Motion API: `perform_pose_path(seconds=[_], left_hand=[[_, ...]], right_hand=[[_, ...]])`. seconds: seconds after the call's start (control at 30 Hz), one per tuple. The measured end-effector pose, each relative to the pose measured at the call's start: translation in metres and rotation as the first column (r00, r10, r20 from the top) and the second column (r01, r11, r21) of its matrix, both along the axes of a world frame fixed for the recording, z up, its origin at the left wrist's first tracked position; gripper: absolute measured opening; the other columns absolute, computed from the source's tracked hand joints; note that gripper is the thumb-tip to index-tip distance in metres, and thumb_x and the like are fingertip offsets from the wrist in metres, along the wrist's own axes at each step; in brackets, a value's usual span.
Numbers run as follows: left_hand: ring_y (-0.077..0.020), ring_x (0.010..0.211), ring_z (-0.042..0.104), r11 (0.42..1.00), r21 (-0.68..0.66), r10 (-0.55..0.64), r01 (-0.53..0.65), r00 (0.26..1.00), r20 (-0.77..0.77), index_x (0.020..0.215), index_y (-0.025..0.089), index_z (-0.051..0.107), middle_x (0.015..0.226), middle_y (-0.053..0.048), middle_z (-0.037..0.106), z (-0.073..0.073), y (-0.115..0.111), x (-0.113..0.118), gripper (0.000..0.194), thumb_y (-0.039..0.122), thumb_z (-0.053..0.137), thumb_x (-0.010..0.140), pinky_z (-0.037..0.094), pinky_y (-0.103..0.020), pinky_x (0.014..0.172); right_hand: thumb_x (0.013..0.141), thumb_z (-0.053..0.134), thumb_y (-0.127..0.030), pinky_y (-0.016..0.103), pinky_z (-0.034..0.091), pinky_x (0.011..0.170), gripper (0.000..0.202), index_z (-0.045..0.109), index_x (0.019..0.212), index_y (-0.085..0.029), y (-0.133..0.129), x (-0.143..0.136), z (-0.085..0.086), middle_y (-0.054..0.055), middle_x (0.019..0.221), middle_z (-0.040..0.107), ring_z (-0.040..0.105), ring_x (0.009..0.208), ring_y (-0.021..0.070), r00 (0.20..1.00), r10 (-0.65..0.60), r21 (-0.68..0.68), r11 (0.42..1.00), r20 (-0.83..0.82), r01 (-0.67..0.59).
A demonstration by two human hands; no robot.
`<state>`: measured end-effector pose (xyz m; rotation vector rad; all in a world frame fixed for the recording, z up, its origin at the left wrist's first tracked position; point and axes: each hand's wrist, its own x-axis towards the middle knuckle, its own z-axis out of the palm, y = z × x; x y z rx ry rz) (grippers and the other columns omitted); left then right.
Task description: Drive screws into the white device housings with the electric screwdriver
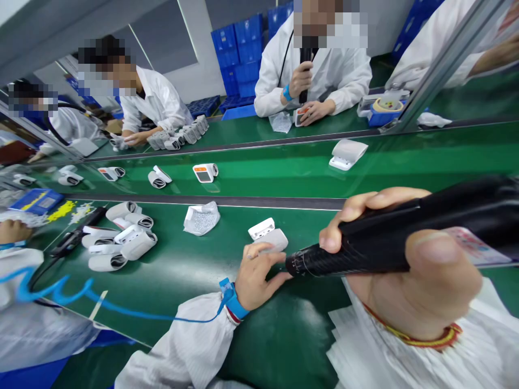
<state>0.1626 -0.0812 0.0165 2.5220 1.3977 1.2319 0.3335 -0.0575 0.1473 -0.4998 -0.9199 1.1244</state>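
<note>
My right hand (421, 275) is wrapped around a black electric screwdriver (377, 237), held level with its tip pointing left. At that tip, the thumb and index finger of my left hand (255, 275) come together around the bit. Whatever small thing may be between them is hidden. Just beyond my left fingers lies a wrist blood pressure monitor (261, 229), its white casing face down and its grey cuff partly behind the fingers. A blue wrist strap (233, 298) with a coiled cord circles my left wrist.
An open bag of small screws (201, 219) lies left of the monitor. Further left is a pile of monitors (121, 237) beside another screwdriver (77, 235). More monitors sit along a green conveyor belt (263, 165). Co-workers (312, 70) sit opposite; another person's hand (14, 232) is at far left.
</note>
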Motion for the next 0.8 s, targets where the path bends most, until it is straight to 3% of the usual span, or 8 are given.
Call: perform_pose_path(seconds=[0.1,0.2,0.33,0.5,0.7,0.8], left_hand=[[-0.0389,0.127,0.034,0.985,0.077,0.161,-0.155,0.983,-0.085,0.130,0.016,0.037,0.127,-0.021,0.046,0.000,0.010,-0.007,0.093,0.065,0.069,0.058,0.032,-0.058,0.099],[-0.0441,0.132,0.022,0.961,0.039,0.276,-0.273,0.953,-0.129,0.138,0.012,0.023,0.135,-0.026,0.032,-0.007,0.026,-0.015,0.114,0.069,0.070,0.051,0.026,-0.062,0.102],[-0.0388,0.127,0.033,0.957,-0.121,0.247,-0.263,0.960,-0.133,0.138,0.015,0.020,0.132,-0.022,0.035,-0.021,0.041,-0.018,0.112,0.052,0.080,0.052,0.034,-0.056,0.102],[-0.0337,0.119,0.044,0.952,-0.235,0.186,-0.195,0.981,-0.062,0.134,0.018,0.025,0.126,-0.017,0.039,-0.024,0.047,-0.010,0.105,0.042,0.083,0.050,0.041,-0.050,0.098],[-0.0263,0.103,0.054,0.944,-0.286,0.152,-0.168,0.985,-0.078,0.127,0.019,0.033,0.113,-0.011,0.048,-0.019,0.042,-0.003,0.087,0.036,0.078,0.055,0.051,-0.040,0.087],[-0.0244,0.095,0.057,0.946,-0.294,0.103,-0.135,0.987,-0.119,0.123,0.021,0.038,0.107,-0.008,0.053,-0.011,0.033,0.000,0.080,0.040,0.075,0.054,0.052,-0.038,0.082]], right_hand=[[0.056,0.074,-0.043,0.032,0.042,0.033,0.032,0.059,0.070,-0.020,0.004,0.003,0.001,-0.001,0.063,0.056,0.054,0.038,0.0183,0.999,-0.036,0.016,0.999,0.007,0.036],[0.059,0.069,-0.046,0.029,0.039,0.032,0.031,0.058,0.070,-0.019,0.019,0.009,-0.001,-0.001,0.062,0.054,0.053,0.039,0.0162,0.986,-0.170,0.041,0.985,0.003,0.169],[0.060,0.065,-0.044,0.027,0.039,0.035,0.029,0.054,0.068,-0.018,0.054,0.024,-0.010,-0.001,0.062,0.050,0.050,0.041,0.0123,0.913,-0.400,-0.035,0.917,-0.076,0.398],[0.062,0.063,-0.045,0.028,0.039,0.037,0.030,0.053,0.070,-0.018,0.080,0.043,-0.016,-0.002,0.058,0.049,0.050,0.041,0.0130,0.864,-0.496,-0.022,0.868,-0.087,0.496],[0.060,0.061,-0.051,0.028,0.038,0.038,0.031,0.054,0.066,-0.022,0.068,0.048,-0.004,-0.003,0.060,0.046,0.050,0.046,0.0130,0.866,-0.495,0.021,0.867,-0.071,0.497],[0.055,0.067,-0.053,0.030,0.039,0.039,0.034,0.057,0.070,-0.024,0.050,0.043,0.004,-0.002,0.067,0.047,0.050,0.051,0.0136,0.903,-0.429,-0.021,0.903,-0.026,0.429]])
